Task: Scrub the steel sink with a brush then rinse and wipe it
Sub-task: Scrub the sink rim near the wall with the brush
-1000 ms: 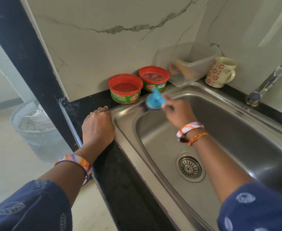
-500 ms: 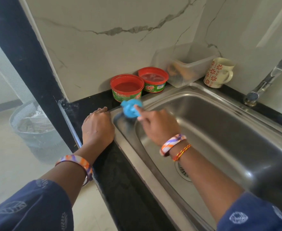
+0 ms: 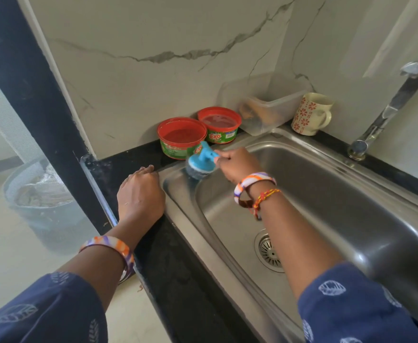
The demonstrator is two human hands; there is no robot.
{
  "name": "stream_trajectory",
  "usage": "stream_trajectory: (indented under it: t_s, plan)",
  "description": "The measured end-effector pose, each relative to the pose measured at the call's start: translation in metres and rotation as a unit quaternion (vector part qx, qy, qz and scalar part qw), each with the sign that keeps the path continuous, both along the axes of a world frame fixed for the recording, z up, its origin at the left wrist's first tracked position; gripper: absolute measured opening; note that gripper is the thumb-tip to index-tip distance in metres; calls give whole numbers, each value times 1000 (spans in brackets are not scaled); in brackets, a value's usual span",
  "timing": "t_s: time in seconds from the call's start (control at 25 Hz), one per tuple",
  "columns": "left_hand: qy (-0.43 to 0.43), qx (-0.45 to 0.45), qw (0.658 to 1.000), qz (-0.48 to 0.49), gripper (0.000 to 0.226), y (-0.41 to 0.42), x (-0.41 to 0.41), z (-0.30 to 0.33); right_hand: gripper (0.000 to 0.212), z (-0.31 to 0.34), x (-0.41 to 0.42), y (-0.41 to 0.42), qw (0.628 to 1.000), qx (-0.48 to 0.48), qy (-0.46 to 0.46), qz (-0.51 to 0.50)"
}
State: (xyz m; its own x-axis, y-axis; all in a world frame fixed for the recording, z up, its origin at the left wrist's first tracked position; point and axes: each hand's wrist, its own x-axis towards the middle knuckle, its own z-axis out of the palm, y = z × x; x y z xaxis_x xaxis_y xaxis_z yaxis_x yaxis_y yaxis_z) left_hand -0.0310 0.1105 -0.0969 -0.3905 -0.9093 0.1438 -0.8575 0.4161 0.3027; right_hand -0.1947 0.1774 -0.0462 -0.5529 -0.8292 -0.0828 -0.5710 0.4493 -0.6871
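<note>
The steel sink (image 3: 351, 194) fills the right half of the view, with its round drain (image 3: 268, 253) partly behind my right forearm. My right hand (image 3: 237, 164) grips the blue handle of a scrub brush (image 3: 200, 162), whose dark pad presses on the sink's far-left corner rim. My left hand (image 3: 139, 194) rests palm down on the black counter (image 3: 178, 280) right beside the sink's left rim, its fingers relaxed and holding nothing.
Two red tubs of dish soap (image 3: 182, 136) (image 3: 219, 123), a clear plastic box (image 3: 264, 107) and a flowered mug (image 3: 310, 113) stand along the marble wall behind the sink. The tap (image 3: 386, 112) rises at the far right. A bin (image 3: 42, 206) stands on the floor, left.
My right hand swept the brush left along the far rim to the corner, then shifted slightly back right. My left hand has stayed in place on the counter.
</note>
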Motion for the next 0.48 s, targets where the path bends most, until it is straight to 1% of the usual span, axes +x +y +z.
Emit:
stream_trajectory:
  t_s: [0.08,0.12,0.2,0.32,0.36,0.44,0.48]
  plan:
    - [-4,0,1000,-2,43,-1,0,0,33,7,-1,-3,998,28,59,-6]
    - [-7,0,1000,-4,43,-2,1,0,33,6,4,-2,997,38,67,17]
    - [-10,0,1000,-7,42,-3,1,-1,33,5,12,-2,997,48,51,43]
    - [-11,3,1000,-3,42,-1,-1,-1,33,6,4,-4,994,45,102,-10]
    - [-10,2,1000,-2,43,-1,-1,-1,33,4,6,-3,994,45,104,1]
    - [-8,-2,1000,3,43,-2,0,0,35,0,18,0,994,41,81,54]
    - [-7,-3,1000,5,43,-2,0,0,36,0,21,1,993,41,90,61]
